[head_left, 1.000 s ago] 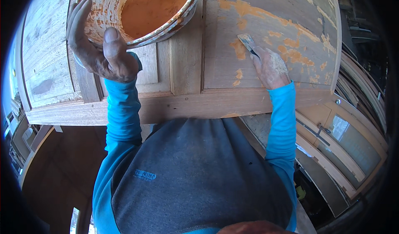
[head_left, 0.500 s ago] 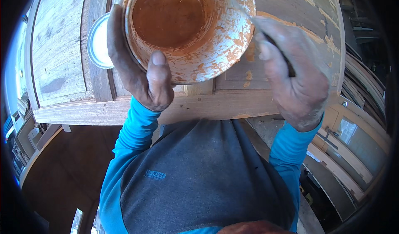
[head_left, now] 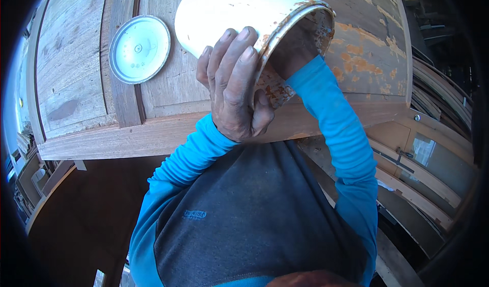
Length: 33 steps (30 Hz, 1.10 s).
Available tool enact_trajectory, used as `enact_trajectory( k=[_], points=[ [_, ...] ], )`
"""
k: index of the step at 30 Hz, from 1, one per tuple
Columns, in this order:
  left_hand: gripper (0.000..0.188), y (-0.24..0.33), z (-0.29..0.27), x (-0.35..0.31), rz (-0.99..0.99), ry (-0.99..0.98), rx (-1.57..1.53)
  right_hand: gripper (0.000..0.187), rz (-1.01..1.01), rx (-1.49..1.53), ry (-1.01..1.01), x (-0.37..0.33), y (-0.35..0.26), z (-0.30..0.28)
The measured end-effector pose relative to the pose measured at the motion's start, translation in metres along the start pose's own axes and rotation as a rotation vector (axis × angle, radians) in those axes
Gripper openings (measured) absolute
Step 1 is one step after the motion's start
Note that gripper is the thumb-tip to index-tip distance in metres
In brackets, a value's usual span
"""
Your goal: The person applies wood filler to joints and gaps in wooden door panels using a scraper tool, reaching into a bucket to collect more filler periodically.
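Woodwork (head_left: 71,73), panelled, spans the upper frame, orange patches (head_left: 361,62) at upper right. Glazed door (head_left: 433,157) shows at right. White bucket (head_left: 224,11), upper centre, is held tilted, mouth toward lower right. Round lid (head_left: 138,57) lies at upper left. Left hand (head_left: 232,88) grasps the bucket near its rim, fingers upward; right hand (head_left: 291,53) reaches inside, grip not determinable.

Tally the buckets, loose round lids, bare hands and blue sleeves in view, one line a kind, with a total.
Buckets: 1, the white bucket
Lids: 1, the round lid
Hands: 2, the left hand and the right hand, partly hidden inside the bucket
Sleeves: 2, the left sleeve and the right sleeve
Total: 6
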<state>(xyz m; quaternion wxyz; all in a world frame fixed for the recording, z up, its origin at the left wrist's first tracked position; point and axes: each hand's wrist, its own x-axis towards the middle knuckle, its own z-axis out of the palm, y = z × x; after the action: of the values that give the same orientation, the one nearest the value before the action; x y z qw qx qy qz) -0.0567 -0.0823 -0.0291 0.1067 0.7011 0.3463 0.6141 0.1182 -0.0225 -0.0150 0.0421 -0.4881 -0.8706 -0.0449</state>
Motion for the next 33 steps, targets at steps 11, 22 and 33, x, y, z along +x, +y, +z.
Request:
enact_trajectory(
  k=[11, 22, 33],
  points=[
    [0.069, -0.008, -0.012, 0.012, -0.093, 0.047, -0.077, 0.019, -0.129, 0.349, -0.017, -0.033, -0.002, -0.075],
    [0.078, -0.019, -0.03, 0.025, -0.338, 0.114, -0.228, 0.019, 0.548, 1.269, 0.148, -0.058, -0.034, -0.089],
    [0.077, -0.041, -0.036, 0.06, -0.634, 0.231, -0.26, 0.016, 0.707, 1.636, 0.385, -0.078, -0.046, -0.038]
  ],
)
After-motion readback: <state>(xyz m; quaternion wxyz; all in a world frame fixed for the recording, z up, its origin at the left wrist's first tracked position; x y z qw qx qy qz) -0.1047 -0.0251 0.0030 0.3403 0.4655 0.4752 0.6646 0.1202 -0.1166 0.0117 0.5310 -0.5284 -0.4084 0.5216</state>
